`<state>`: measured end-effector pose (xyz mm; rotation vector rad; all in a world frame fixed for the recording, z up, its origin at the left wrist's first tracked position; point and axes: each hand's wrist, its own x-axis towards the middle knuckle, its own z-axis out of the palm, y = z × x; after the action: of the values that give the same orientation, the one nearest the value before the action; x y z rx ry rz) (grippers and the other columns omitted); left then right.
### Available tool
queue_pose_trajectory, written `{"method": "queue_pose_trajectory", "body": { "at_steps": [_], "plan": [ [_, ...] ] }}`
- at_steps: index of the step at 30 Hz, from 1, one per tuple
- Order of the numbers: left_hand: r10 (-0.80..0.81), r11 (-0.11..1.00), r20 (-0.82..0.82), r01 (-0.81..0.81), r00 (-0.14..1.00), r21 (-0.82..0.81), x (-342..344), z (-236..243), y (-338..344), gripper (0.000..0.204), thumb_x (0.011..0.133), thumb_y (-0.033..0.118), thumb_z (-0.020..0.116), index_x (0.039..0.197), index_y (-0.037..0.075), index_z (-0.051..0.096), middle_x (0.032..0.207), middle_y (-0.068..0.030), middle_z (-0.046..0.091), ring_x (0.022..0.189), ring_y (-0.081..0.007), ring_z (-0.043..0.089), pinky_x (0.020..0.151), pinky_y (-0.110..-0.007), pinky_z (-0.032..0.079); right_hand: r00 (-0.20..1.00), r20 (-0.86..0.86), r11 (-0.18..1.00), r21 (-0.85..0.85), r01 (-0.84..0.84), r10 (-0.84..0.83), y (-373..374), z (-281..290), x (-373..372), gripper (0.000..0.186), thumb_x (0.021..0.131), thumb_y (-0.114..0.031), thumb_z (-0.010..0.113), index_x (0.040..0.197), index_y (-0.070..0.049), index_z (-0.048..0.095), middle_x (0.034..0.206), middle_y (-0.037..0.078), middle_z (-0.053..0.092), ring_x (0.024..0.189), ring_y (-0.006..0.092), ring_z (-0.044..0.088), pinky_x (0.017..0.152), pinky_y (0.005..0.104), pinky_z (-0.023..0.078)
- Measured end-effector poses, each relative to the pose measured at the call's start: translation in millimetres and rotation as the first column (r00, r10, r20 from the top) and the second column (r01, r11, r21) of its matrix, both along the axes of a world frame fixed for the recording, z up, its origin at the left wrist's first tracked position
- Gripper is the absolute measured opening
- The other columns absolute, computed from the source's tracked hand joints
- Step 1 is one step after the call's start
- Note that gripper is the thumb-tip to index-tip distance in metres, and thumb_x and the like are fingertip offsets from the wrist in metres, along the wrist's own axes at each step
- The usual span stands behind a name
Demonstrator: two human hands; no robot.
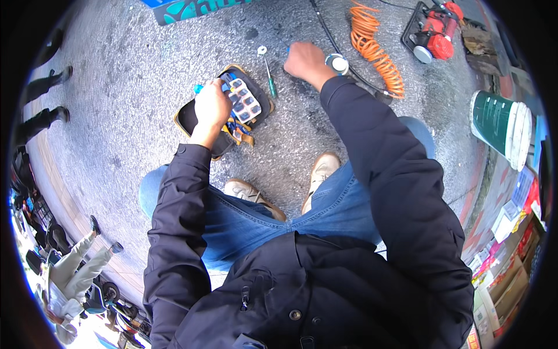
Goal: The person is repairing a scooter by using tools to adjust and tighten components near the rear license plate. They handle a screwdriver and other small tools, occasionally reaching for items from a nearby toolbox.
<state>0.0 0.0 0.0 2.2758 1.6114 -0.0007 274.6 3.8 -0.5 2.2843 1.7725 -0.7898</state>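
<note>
My left hand is closed over an open black tool case with a yellowish rim on the ground. A bit of blue pokes out beside its fingers; the rest is hidden. Right of that hand, a clear compartment box with small dark pieces lies in the case, near blue-and-yellow tools. My right hand is a closed fist, knuckles up, over the pavement. A small blue tip shows at its left edge, too little to name. Between the hands lies a thin tool with a green handle and a pale round end.
A round white-topped object sits by my right wrist. Beyond it are a coiled orange hose, a black cable and a red machine. A green bucket lies tilted at right. Other people's legs show at far left.
</note>
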Motion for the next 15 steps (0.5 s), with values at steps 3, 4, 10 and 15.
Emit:
{"method": "queue_pose_trajectory", "body": {
  "at_steps": [3,4,10,15],
  "plan": [
    [-0.03,1.0,0.216,0.028,0.976,0.015,16.5,16.0,-2.7,0.029,0.087,0.017,0.073,0.114,0.005,0.07,0.106,-0.0152,0.071,0.095,-0.0355,0.07,0.085,-0.044,0.056,0.982,-0.185,0.997,-0.073,0.01,-0.023,14.1,57.4,26.0,0.044,0.089,-0.028,0.056,0.111,0.006,0.073,0.121,0.028,0.069,0.115,0.042,0.066,0.099,0.046,0.052],
    [-0.059,0.996,0.299,0.075,0.953,-0.044,36.2,19.2,-6.0,0.029,0.087,0.017,0.073,0.113,0.005,0.07,0.106,-0.0152,0.071,0.095,-0.0355,0.07,0.085,-0.044,0.056,0.983,-0.179,0.998,-0.031,-0.052,0.046,14.5,58.5,52.8,0.045,0.087,-0.029,0.057,0.106,0.009,0.072,0.115,0.031,0.069,0.109,0.0431,0.068,0.095,0.0472,0.053],
    [-0.141,0.964,0.516,0.237,0.845,-0.125,176.1,1.8,-32.8,0.072,0.076,0.021,0.086,0.14,0.005,0.056,0.122,-0.0166,0.063,0.09,-0.0276,0.067,0.079,-0.042,0.054,0.974,-0.227,1.0,-0.026,-0.006,0.0,-29.7,87.8,169.0,0.047,0.084,-0.035,0.073,0.104,0.008,0.072,0.097,0.026,0.074,0.094,0.0356,0.073,0.083,0.0447,0.056],
    [0.048,0.96,0.575,0.122,0.816,-0.253,245.6,-41.9,-42.1,0.079,0.071,0.025,0.091,0.139,0.007,0.056,0.126,-0.0175,0.067,0.115,-0.0318,0.067,0.098,-0.04,0.053,0.9,-0.432,0.991,0.134,-0.007,0.065,-77.8,69.7,164.6,0.055,0.082,-0.043,0.078,0.105,0.007,0.073,0.101,0.029,0.072,0.098,0.0414,0.072,0.087,0.0465,0.057]
  ]
}}
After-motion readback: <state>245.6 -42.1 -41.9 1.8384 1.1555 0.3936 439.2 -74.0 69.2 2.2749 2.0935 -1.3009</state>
